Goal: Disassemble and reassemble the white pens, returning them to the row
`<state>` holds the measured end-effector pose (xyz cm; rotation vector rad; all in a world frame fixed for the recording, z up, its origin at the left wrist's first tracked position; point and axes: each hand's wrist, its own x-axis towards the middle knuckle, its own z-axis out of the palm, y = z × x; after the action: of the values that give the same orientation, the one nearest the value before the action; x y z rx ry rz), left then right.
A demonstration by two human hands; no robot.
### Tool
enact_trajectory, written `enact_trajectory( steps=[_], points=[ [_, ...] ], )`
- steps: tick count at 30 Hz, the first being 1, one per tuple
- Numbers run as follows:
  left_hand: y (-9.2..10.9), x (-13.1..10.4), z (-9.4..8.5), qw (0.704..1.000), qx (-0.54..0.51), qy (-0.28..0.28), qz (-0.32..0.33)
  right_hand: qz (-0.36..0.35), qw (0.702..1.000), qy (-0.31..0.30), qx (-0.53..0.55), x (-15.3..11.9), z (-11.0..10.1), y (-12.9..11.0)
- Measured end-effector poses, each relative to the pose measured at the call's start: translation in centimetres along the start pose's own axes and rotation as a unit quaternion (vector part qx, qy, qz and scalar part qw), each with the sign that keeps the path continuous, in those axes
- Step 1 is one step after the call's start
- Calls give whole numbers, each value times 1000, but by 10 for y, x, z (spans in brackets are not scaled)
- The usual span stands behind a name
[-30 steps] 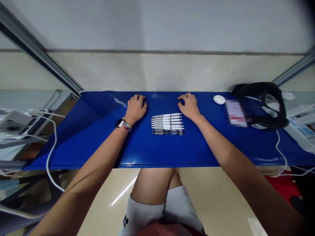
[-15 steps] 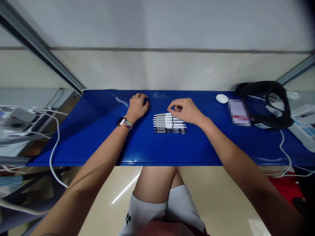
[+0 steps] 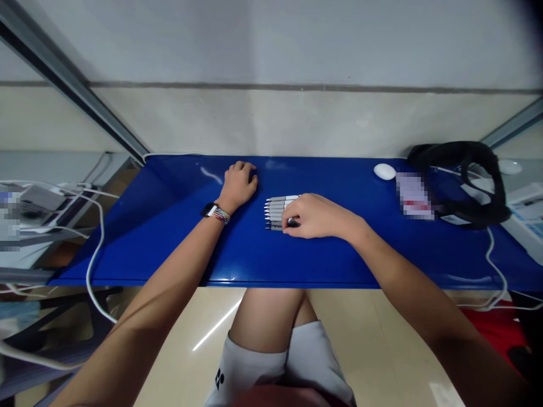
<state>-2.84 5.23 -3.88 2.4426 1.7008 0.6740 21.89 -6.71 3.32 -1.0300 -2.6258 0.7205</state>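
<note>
Several click pens [image 3: 276,206] lie side by side in a tight row on the blue table, their tips to the left. Most have grey grips and white barrels; the one nearest me is a darker pen [image 3: 274,228]. Over the right part of the row is my right hand [image 3: 316,216], its thumb and fingers closed around the dark pen, which still lies in line with the others. The hand hides most of the barrels. My left hand [image 3: 240,182] rests on the tabletop left of the pens, fingers apart and slightly bent, holding nothing.
The blue table [image 3: 237,254] runs against a wall. At its right are a white oval object [image 3: 384,172], a blurred-out pale packet [image 3: 413,195] and a black strap-like headset [image 3: 487,169]. White cables [image 3: 95,243] hang at both sides.
My right hand has come nearer to me, from the far edge of the row to the dark pen at the near edge, and has closed on it. My left hand has stayed put.
</note>
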Motion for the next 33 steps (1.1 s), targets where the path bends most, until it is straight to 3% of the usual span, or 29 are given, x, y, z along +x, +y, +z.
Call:
enact_trajectory(
  steps=[5, 13, 24, 28, 33],
  points=[
    [0, 0, 1, 1000, -20, 5, -2, -14, 999, -29, 9, 0, 1, -3],
    [2, 0, 0, 1000, -7, 5, -1, 15, 997, -8, -74, -1, 4, 1],
    [0, 0, 1, 1000, 3, 7, 7, 25, 996, -14, -82, 0, 7, -1],
    [0, 0, 1, 1000, 1, 5, 4, 9, 1000, -12, -10, 0, 6, -3],
    [-3, 2, 1, 1000, -19, 14, -7, 5, 972, -19, 235, -1, -5, 4]
  ],
)
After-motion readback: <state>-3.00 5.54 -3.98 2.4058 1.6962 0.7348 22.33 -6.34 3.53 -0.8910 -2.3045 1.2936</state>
